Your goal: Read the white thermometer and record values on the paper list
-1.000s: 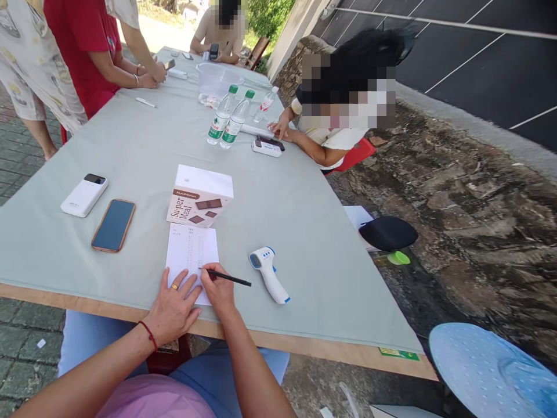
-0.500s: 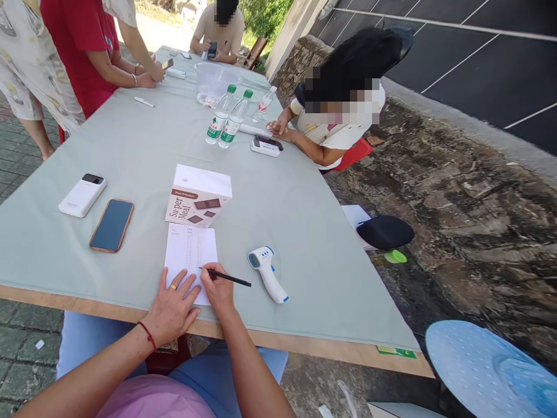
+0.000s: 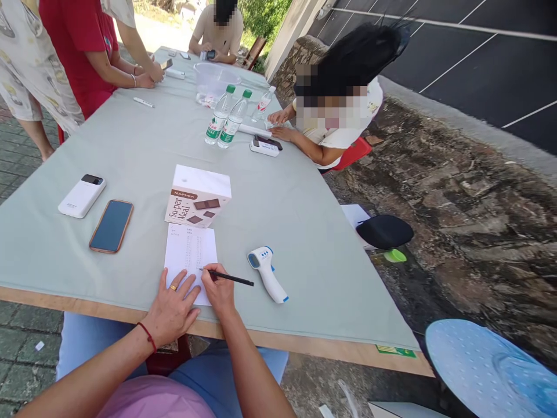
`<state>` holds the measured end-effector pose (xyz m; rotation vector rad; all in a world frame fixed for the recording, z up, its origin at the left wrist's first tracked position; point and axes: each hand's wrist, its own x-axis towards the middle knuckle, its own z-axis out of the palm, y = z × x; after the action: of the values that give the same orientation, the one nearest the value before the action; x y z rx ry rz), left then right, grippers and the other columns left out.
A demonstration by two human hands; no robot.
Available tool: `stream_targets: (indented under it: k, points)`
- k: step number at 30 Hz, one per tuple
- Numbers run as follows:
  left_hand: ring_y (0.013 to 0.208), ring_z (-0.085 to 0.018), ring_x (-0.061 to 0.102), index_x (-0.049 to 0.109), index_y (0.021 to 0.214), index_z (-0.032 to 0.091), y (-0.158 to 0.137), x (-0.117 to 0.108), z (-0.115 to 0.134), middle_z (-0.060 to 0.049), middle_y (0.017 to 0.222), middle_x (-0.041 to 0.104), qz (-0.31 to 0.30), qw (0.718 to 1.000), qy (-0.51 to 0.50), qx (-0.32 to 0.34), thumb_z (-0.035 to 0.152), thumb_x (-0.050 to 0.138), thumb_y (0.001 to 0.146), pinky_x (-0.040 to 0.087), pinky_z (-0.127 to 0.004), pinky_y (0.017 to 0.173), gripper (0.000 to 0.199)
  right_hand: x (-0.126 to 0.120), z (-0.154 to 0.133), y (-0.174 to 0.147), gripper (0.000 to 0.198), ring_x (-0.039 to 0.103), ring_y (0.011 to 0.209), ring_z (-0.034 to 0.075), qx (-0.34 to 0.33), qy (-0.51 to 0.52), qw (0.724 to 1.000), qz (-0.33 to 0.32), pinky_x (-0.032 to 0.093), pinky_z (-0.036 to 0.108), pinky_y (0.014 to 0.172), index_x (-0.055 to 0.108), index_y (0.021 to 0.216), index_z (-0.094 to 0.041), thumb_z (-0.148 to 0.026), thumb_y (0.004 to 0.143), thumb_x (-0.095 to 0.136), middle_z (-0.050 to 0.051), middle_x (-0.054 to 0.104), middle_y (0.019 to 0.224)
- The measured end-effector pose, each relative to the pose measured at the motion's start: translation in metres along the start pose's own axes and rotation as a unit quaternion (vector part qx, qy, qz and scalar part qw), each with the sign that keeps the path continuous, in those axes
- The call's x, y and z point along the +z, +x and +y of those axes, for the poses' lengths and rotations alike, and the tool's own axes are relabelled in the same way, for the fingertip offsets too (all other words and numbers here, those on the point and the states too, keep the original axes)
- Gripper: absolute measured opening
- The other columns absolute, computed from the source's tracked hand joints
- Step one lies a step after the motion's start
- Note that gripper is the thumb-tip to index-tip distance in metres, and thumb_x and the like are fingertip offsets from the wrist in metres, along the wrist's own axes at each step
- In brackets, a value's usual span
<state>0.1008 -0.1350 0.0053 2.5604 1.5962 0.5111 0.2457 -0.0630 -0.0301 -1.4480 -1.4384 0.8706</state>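
A sheet of white paper (image 3: 176, 249) with columns of small handwriting lies near the table's front edge. My left hand (image 3: 172, 307), wearing a gold ring, rests flat on its lower part with the fingers spread. In my right hand (image 3: 220, 293) is a black pen (image 3: 230, 278), gripped near its tip, which meets the paper at the writing. Just beyond the sheet stands a white and brown box (image 3: 198, 197) printed "Super Meal". Right of my right hand lies a white and blue infrared thermometer (image 3: 267, 274).
A phone (image 3: 111, 226) and a white power bank (image 3: 82, 196) lie on the left. Farther off stand two water bottles (image 3: 224, 119), a third bottle (image 3: 263, 104) and a clear plastic tub (image 3: 213, 81). Several people sit or stand around the covered table (image 3: 313, 232).
The pen in my right hand has tilted slightly; my left hand stays put. The person on the right has shifted their head and hands. The far person's held device has tipped down.
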Motion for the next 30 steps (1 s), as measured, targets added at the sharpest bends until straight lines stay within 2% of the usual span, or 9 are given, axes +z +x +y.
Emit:
stream_targets:
  k: [18,30]
  points:
    - [0.132,-0.029,0.045,0.058,0.126,0.023,-0.0004,0.0008,-0.0007,-0.01,0.136,0.058,0.003,1.0,-0.002,0.001,0.04,0.054,0.091,0.015,-0.06,0.117,0.039,0.002,0.0047,-0.0006,0.015,0.053,0.058,0.015,-0.021,-0.014,1.0,0.018,0.046,0.03,0.061,0.059,0.074,-0.021,-0.033,0.077,0.051,-0.001,0.06,0.064]
    - [0.132,-0.029,0.045,0.058,0.125,0.022,-0.0001,0.0009,-0.0008,-0.009,0.136,0.058,0.006,1.0,-0.003,0.0,0.04,0.056,0.091,0.013,-0.06,0.117,0.039,0.0016,0.0036,0.0003,0.016,0.054,0.057,0.015,-0.008,-0.013,1.0,0.018,0.046,0.03,0.061,0.06,0.073,-0.021,-0.034,0.075,0.051,-0.001,0.06,0.063]
